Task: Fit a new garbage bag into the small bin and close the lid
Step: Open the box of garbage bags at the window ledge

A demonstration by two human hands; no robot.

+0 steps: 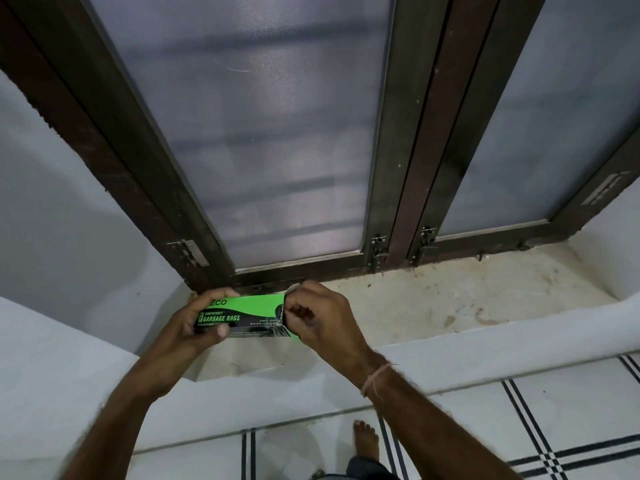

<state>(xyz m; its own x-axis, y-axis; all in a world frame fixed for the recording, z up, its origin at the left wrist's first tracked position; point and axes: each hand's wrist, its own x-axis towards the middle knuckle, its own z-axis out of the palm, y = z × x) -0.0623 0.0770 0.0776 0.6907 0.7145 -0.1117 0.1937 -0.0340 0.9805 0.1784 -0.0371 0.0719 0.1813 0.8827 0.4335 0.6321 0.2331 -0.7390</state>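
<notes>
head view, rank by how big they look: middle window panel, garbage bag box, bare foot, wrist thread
1. middle window panel
2. garbage bag box, held near the camera
3. bare foot, farther from the camera and partly cut off, so its true size against the box is unsure
4. wrist thread

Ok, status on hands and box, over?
Left hand grips box. Right hand pinches box end. Bin not in view. Nothing in the way.

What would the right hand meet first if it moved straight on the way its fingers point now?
The box of garbage bags. The right hand points its fingers left at the box's open end and seems to pinch the flap there. Beyond the box, the left hand grips the other end.
</notes>
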